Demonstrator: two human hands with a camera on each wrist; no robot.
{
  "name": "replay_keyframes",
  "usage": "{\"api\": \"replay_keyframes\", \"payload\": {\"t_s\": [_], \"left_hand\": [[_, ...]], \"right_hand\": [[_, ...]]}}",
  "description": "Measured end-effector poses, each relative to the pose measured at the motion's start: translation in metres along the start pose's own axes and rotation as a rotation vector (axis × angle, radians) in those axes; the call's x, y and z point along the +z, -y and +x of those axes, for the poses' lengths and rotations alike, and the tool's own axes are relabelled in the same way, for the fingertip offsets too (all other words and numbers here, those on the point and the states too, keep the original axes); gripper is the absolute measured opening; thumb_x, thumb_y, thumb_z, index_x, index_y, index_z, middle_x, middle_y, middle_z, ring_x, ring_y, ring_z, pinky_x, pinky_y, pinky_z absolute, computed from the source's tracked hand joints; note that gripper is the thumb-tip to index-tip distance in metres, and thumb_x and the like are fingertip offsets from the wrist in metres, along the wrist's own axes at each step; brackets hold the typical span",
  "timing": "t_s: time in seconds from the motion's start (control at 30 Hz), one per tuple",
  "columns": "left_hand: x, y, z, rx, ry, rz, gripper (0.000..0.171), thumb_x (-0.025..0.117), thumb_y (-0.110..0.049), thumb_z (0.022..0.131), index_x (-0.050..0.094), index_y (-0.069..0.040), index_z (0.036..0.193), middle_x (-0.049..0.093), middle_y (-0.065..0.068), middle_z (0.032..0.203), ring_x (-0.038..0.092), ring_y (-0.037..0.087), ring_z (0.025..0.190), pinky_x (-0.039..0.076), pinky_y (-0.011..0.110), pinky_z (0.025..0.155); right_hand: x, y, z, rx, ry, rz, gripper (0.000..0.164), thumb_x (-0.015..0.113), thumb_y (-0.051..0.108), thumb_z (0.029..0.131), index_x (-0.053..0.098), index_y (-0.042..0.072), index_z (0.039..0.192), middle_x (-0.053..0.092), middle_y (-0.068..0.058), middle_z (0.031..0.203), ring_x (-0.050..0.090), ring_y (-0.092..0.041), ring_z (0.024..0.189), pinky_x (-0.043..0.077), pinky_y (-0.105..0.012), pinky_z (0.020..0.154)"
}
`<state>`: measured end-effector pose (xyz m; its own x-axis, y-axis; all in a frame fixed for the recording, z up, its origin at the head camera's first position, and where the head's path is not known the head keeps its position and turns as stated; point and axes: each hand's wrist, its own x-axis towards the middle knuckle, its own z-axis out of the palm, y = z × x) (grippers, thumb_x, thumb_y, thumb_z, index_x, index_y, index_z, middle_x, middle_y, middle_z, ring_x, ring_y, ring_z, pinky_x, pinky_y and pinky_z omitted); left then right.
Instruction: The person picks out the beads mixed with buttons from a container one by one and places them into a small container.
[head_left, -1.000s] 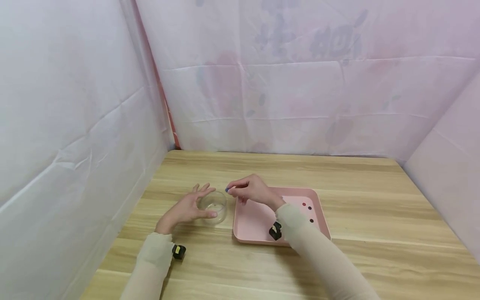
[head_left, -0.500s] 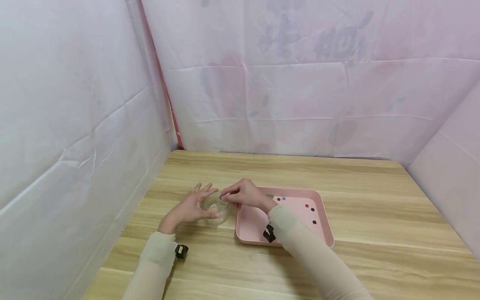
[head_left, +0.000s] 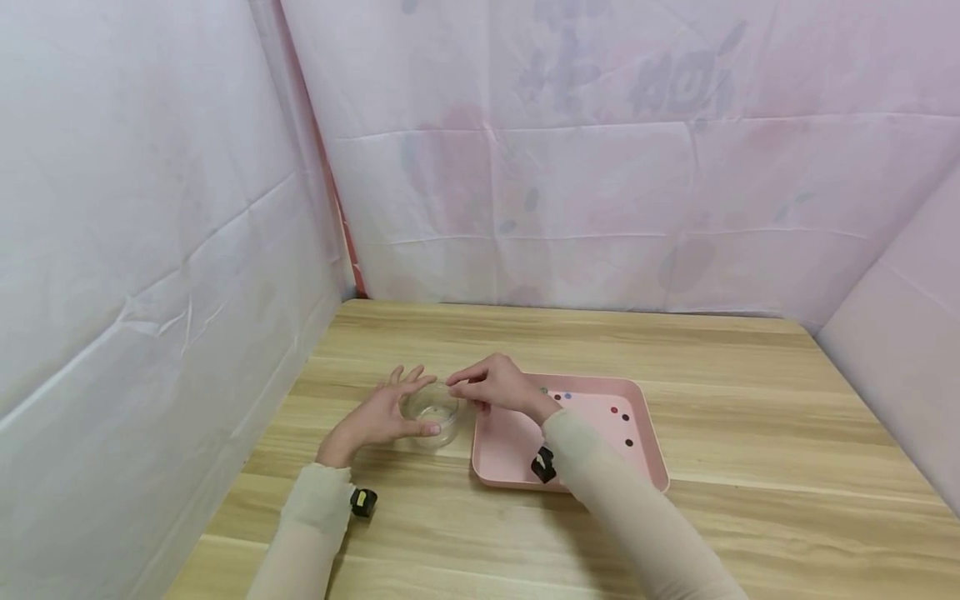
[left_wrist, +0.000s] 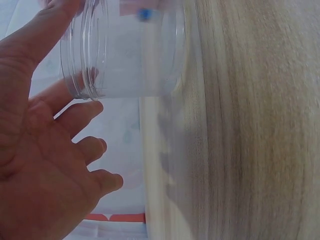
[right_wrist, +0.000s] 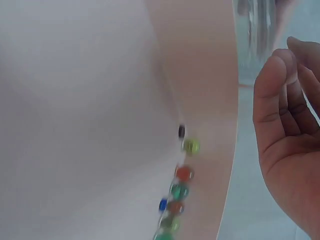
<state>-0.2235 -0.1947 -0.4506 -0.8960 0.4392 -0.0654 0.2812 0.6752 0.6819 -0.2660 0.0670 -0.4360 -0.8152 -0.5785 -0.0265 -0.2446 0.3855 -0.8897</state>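
A clear, wide plastic jar (head_left: 433, 421) stands on the wooden table. My left hand (head_left: 378, 414) holds it, with thumb and forefinger around its rim and the other fingers spread. Through the jar's wall in the left wrist view shows a small, blurred blue bead (left_wrist: 145, 14), between mouth and base. My right hand (head_left: 498, 383) is held beside the jar's mouth, over the left rim of a pink tray (head_left: 510, 437). Its thumb and fingertips are close together, and nothing shows between them. Glass marbles (right_wrist: 185, 173) and small dark beads (right_wrist: 181, 131) lie along the tray's wall.
Several small coloured pieces, among them a red one (head_left: 614, 410) and a dark one (head_left: 628, 442), lie at the tray's right side. Pale cloth sheets (head_left: 585, 192) hang behind and at both sides of the table (head_left: 742, 400).
My right hand moved left to the jar's mouth with a small blue bead, then drew back slightly. The bead has left its fingertips and shows inside the jar. My left hand keeps its hold.
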Motion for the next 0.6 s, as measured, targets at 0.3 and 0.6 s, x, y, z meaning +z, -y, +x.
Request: {"api": "replay_keyframes", "payload": {"t_s": [0.3,0.6], "left_hand": [[-0.002,0.003,-0.002,0.004,-0.012,-0.003,0.091,0.087,-0.048,0.085,0.047,-0.015,0.16,0.024,0.017,0.174,0.001,0.05,0.162,0.004,0.077,0.124],[-0.002,0.004,-0.003,0.007,-0.017,0.005,0.092,0.088,-0.048,0.085,0.047,-0.014,0.16,0.024,0.018,0.174,0.002,0.052,0.162,0.006,0.078,0.123]], "right_hand": [[-0.042,-0.022,-0.018,0.062,-0.112,0.095,0.04,0.073,0.032,0.101,0.074,0.007,0.133,0.073,-0.029,0.085,0.065,-0.025,0.06,0.058,-0.05,0.062],[-0.073,-0.044,-0.041,0.108,-0.162,0.058,0.043,0.072,0.033,0.102,0.072,0.007,0.135,0.071,-0.029,0.086,0.066,-0.028,0.063,0.058,-0.044,0.061]]}}
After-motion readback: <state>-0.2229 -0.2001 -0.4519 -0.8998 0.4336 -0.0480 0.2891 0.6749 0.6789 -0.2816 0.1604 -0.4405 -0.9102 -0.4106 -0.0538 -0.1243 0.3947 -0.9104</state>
